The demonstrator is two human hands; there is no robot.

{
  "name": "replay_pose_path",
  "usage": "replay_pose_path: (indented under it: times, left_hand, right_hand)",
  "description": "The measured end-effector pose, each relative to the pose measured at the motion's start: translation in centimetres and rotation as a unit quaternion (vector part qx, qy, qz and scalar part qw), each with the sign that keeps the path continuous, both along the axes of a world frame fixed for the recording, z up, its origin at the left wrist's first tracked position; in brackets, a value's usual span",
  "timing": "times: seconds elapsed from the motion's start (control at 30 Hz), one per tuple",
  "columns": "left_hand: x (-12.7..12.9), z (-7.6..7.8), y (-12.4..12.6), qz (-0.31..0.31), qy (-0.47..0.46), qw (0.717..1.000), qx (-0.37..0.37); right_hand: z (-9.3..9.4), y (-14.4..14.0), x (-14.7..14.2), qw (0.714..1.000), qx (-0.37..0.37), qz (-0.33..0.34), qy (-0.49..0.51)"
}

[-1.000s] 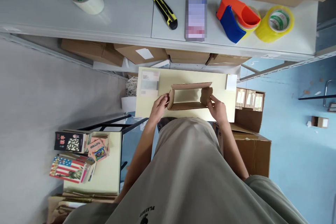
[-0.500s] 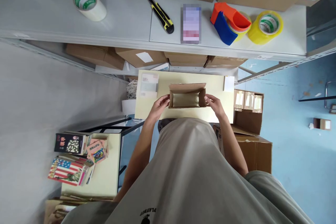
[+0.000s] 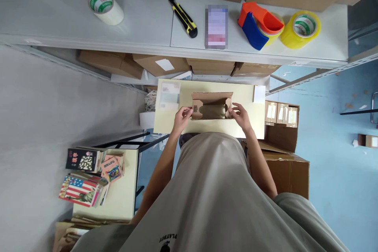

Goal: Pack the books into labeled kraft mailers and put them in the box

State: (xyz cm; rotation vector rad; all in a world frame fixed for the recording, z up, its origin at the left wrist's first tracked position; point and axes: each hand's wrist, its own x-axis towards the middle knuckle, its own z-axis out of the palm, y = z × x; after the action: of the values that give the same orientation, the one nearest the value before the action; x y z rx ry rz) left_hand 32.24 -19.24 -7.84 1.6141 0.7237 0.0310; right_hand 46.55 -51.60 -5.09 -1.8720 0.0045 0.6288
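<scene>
Pinching the two ends of a small cardboard box (image 3: 211, 106), I have my left hand (image 3: 182, 118) at its left end and my right hand (image 3: 240, 115) at its right end. The fingers (image 3: 187, 112) of my left hand are curled closed on the left end flap, which bears a small dark print, and the fingers (image 3: 235, 107) of my right hand are bent closed against the right end flap. The box sits open-topped on the pale yellow desk (image 3: 251, 124), roughly at its middle, with its far wall standing up and its inside in shadow.

On the same desk, just left of the box, lies a stack of paper labels (image 3: 169, 95), and at the far right corner a white slip (image 3: 259, 93). Beyond the desk runs a grey shelf (image 3: 141, 15) carrying a roll of white tape (image 3: 106, 8), a yellow and black utility knife (image 3: 183, 18), a red and blue tape dispenser (image 3: 260, 24) and a roll of yellow tape (image 3: 300, 29). Flat brown cartons (image 3: 112, 63) lie on the level under that shelf. To my right an open carton (image 3: 282, 126) holds small packs. To my left a second pale desk (image 3: 121, 197) carries a pile of books (image 3: 88, 177).
</scene>
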Motion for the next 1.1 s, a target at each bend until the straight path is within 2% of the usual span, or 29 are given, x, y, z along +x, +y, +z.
replay_pose_path:
  times: [0.13, 0.23, 0.33, 0.47, 0.57, 0.67, 0.8, 0.9, 1.1]
  left_hand:
    - [-2.8, 1.5, 1.3, -0.097, -0.020, 0.995, -0.031]
    - [-3.9, 2.4, 1.5, -0.147, -0.017, 0.989, -0.028]
    - [-3.3, 2.6, 1.0, -0.135, -0.015, 0.991, 0.012]
    - [-1.5, 1.9, 0.5, -0.123, -0.009, 0.985, 0.117]
    - [-0.6, 1.4, 0.3, -0.092, 0.027, 0.981, 0.171]
    - [0.0, 1.5, 0.3, -0.079, 0.041, 0.981, 0.175]
    - [0.9, 2.4, 0.9, -0.131, -0.004, 0.976, 0.173]
    - [1.5, 3.0, 1.4, -0.162, -0.036, 0.966, 0.201]
    - [0.7, 2.8, 1.1, -0.163, -0.058, 0.959, 0.226]
  right_hand:
    - [2.1, -2.2, -1.5, 0.996, 0.060, 0.065, -0.002]
    - [2.5, -2.8, -2.4, 0.992, 0.055, 0.117, -0.013]
    - [2.3, -2.5, -2.4, 0.991, 0.031, 0.121, -0.054]
    - [1.8, -1.6, -1.5, 0.984, -0.003, 0.140, -0.112]
    - [1.0, -1.2, -0.8, 0.987, -0.026, 0.113, -0.115]
    - [0.2, -1.1, -0.3, 0.991, -0.049, 0.083, -0.091]
    - [0.1, -1.2, 0.9, 0.981, -0.070, 0.150, -0.101]
    - [0.2, -1.1, 1.6, 0.973, -0.076, 0.179, -0.121]
    - [0.3, -1.2, 1.4, 0.977, -0.069, 0.154, -0.129]
